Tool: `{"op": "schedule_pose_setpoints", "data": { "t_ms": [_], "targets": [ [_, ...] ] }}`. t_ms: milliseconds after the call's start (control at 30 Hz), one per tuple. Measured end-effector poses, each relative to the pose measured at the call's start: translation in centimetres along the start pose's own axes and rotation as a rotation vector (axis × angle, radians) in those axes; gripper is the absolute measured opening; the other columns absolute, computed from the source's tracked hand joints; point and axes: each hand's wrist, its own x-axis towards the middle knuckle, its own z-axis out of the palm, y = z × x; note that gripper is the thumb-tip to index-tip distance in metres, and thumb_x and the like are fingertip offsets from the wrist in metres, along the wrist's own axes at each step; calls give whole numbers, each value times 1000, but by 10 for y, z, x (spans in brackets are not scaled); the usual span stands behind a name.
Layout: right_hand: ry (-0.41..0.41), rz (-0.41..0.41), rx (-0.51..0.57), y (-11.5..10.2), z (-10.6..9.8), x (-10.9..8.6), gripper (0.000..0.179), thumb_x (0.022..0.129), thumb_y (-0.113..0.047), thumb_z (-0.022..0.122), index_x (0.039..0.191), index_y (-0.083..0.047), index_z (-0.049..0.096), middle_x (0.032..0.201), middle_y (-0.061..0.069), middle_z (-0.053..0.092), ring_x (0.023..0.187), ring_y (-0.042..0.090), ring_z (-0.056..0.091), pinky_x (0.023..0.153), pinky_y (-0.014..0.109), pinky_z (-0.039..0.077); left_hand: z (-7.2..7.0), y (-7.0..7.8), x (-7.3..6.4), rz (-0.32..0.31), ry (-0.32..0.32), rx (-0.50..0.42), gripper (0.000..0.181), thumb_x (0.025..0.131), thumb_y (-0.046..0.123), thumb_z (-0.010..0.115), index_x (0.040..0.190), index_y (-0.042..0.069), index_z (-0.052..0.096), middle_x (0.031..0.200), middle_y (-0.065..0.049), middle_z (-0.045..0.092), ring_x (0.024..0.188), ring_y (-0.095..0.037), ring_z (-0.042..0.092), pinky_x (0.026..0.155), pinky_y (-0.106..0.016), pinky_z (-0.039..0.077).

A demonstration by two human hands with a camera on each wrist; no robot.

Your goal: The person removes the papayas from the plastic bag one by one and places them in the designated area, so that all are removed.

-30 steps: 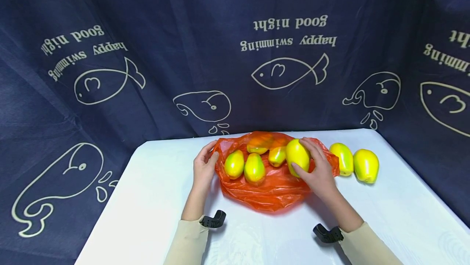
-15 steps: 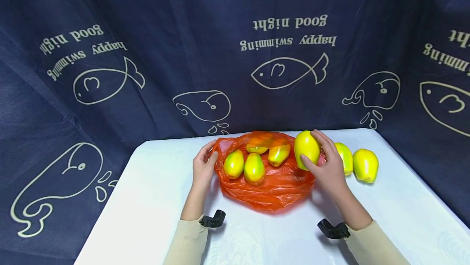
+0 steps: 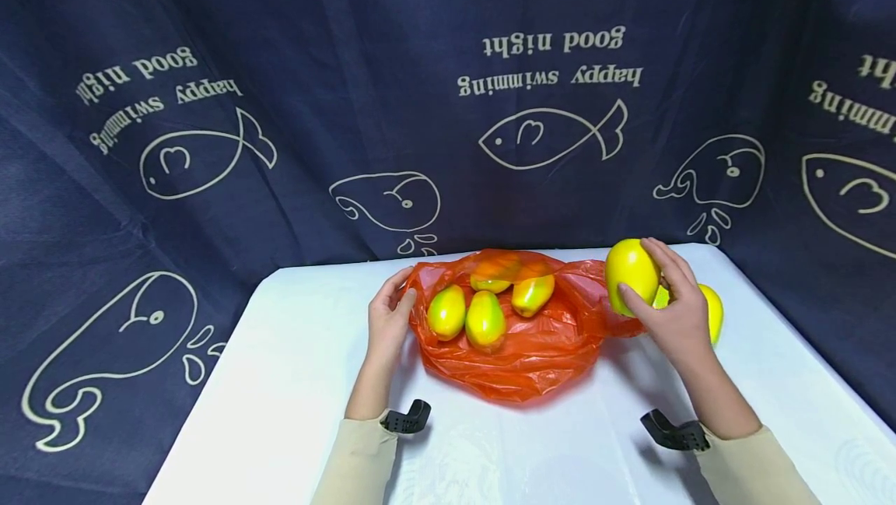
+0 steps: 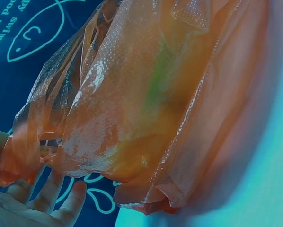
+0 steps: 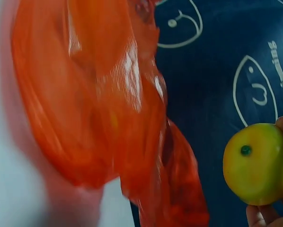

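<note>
My right hand grips a yellow-green mango above the table, right of the red plastic bag. In the right wrist view the mango shows a green stem nub, with fingertips at its edge. The bag lies open toward me, with several mangoes inside, some partly behind thin red film. At the bag's left rim, my left hand holds its edge. The left wrist view shows a bag handle between thumb and fingers of the left hand.
Behind the right hand, two more mangoes stand on the white table; one mango shows at its right side, the other is mostly hidden. A dark blue curtain with fish drawings hangs at the table's back edge.
My right hand has carried the mango out of the bag, rightward and a little away from me. The bag's right side has shifted and settled. The left hand stays put.
</note>
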Motion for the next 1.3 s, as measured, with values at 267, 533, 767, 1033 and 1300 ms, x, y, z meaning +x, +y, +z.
{"op": "schedule_pose_setpoints", "data": {
  "t_ms": [267,533,767,1033,1300],
  "targets": [
    [45,97,-24,19,-21,3,71,88,-18,74,150,-36,45,157,-9,41,141,10,39,105,7,38,0,1,-1,-12,6,5,39,100,13,54,138,20,59,142,-2,59,131,-22,57,109,-31,48],
    [59,181,-87,52,-42,5,68,91,-21,70,152,-34,43,160,-5,37,143,15,37,105,4,32,0,-1,-2,-6,15,2,39,100,11,54,138,18,60,143,-5,59,132,-25,56,111,-34,47],
    [64,256,-149,81,-59,3,68,93,-27,66,154,-35,38,163,-2,33,150,16,31,105,8,31,0,-2,-3,-21,11,2,38,100,13,55,137,20,60,141,-2,59,131,-22,56,106,-29,50],
    [50,353,-230,109,-75,3,67,94,-31,62,155,-30,35,160,12,37,135,30,38,93,7,29,1,-2,-3,-30,2,-11,39,100,12,54,138,19,60,142,-3,59,131,-23,57,101,-24,52],
    [-57,467,-269,128,-92,8,72,97,-31,55,160,-18,21,159,29,26,134,50,32,115,58,33,1,0,-2,-16,8,-6,39,100,13,54,138,19,60,142,-3,59,133,-22,56,111,-34,46]
  ]
}}
